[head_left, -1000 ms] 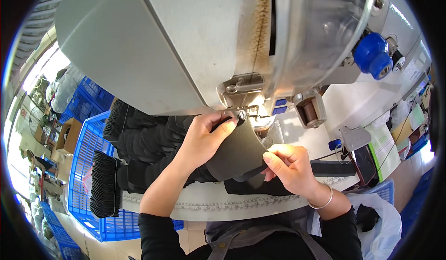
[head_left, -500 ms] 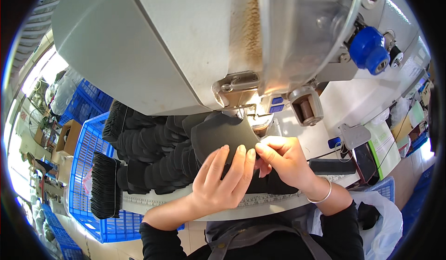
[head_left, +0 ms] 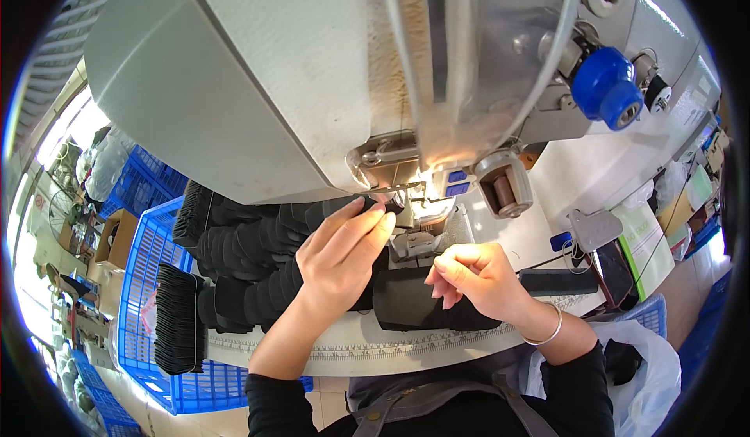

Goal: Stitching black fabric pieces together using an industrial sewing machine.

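Observation:
At the lit needle area of a sewing machine (head_left: pixel 312 70), my left hand (head_left: pixel 340 257) is closed, its fingertips pinched on a small dark edge of a black fabric piece (head_left: pixel 396 206). The hand hides most of that piece. My right hand (head_left: pixel 484 282) hangs to the right of it, fingers curled inward and thumb against the index finger, with nothing seen in them. Below and between the hands, black pieces (head_left: pixel 406 300) lie flat on the machine table (head_left: pixel 344 356). Rows of stacked black curved pieces (head_left: pixel 250 269) fan out left of my left hand.
A blue plastic crate (head_left: pixel 207 394) stands under the table's left side. Ruler markings run along the table's curved front edge. On the right are a dark strip (head_left: pixel 556 281), a phone-like dark object (head_left: pixel 612 273), a green-and-white box (head_left: pixel 644 242) and a white plastic bag (head_left: pixel 644 367).
Both hands held a dark piece before the needle. Now my left hand has gone up to the needle area, while my right hand has come away and sits slightly lower. The machine foot shows.

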A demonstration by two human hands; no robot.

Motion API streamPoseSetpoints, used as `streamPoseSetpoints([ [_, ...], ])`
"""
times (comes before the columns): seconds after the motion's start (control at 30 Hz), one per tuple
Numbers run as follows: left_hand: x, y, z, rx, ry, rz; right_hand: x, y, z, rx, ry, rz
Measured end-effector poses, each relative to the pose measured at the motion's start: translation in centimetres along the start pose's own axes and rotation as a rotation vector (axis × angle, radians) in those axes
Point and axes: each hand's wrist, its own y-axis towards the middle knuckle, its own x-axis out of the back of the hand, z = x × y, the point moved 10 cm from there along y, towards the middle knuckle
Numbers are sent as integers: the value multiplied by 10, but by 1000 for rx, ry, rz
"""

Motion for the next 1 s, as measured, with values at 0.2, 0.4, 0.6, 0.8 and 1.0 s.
streamPoseSetpoints([
  [0.2, -8, 3, 24, 122, -127, -48, 5, -6, -6, 11, 6, 11],
  [0.4, -12, -2, 30, 163, -181, -56, 11, -9, -18, -13, 9, -8],
  [0.6, -10, -3, 30, 167, -120, -83, 13, -13, -21, -21, 31, -1],
  [0.8, -12, -5, 33, 179, -112, -78, 18, -14, -25, -28, 34, -9],
  [1.0, -13, -7, 34, 183, -109, -74, 19, -16, -27, -35, 38, -3],
])
